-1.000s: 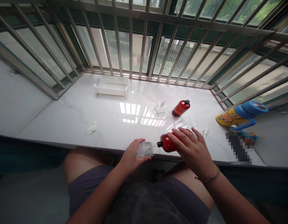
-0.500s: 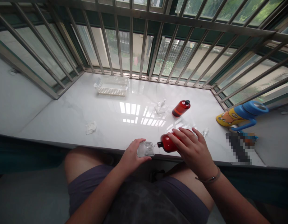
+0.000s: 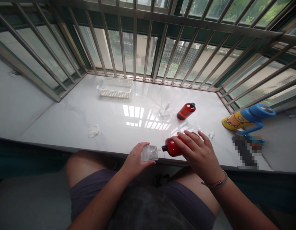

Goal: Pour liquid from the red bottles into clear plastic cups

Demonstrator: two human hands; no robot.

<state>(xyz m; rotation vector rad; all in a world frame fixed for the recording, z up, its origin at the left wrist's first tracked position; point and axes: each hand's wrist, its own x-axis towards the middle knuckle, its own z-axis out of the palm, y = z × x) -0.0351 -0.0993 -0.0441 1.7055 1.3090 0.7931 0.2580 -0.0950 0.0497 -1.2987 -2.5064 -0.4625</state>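
My left hand [image 3: 135,161] is closed around a small clear square bottle [image 3: 149,153] near the front edge of the white ledge. My right hand [image 3: 198,153] grips a red bottle [image 3: 174,147] tipped over to the left. Its black threaded neck [image 3: 164,148] has no cap on and points at the clear bottle. A thin stream of clear liquid seems to run between the two, with a small gap separating them. Farther back stands a second red bottle [image 3: 185,111] with a black cap, part filled.
A white perforated basket [image 3: 115,89] sits by the window bars. Crumpled white tissue [image 3: 93,131] lies at left, a clear pump piece [image 3: 165,110] mid-ledge, and another clear nozzle [image 3: 211,135] beyond my right hand. At right are a blue-and-yellow flask [image 3: 246,118] and a pixelated dark item [image 3: 245,151].
Almost nothing differs. Both hands hold the same places, with the red bottle still tipped toward the clear bottle.
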